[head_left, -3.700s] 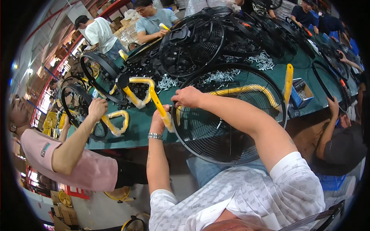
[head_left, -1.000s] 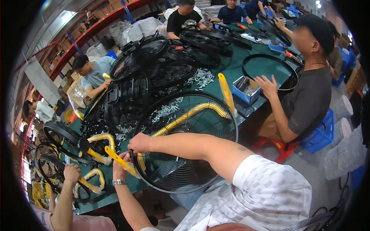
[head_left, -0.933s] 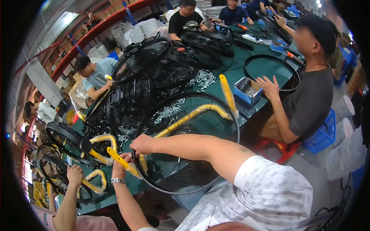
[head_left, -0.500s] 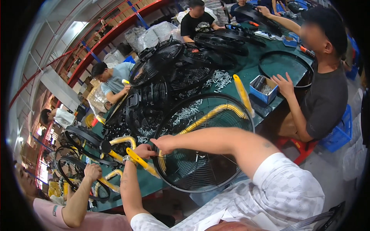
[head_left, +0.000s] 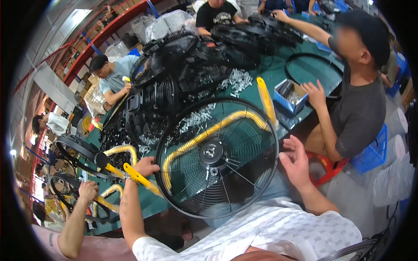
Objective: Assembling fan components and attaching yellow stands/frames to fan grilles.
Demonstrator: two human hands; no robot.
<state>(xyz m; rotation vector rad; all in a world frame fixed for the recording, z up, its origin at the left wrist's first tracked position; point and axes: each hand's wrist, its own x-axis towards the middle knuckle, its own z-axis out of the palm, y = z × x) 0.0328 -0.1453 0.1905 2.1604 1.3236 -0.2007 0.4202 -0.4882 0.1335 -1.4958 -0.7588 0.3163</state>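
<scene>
The black, round, wire-grille fan occupies the centre of the frame, its open face toward the viewer. The cylindrical black hub sits mid-ring; thin spokes radiate from it. The yellow, bent, tubular stand shows through the grille, curving from centre left to upper right. Two flat yellow arms, left and right, project outside the ring.

Two bare hands show, one left hand and one right hand, along with one big round fan guard, one black hub and one bent yellow tube. Around them are two flat-ended yellow bars, one open blue box and one red stool. The heaped black guards overlap too much to count.
</scene>
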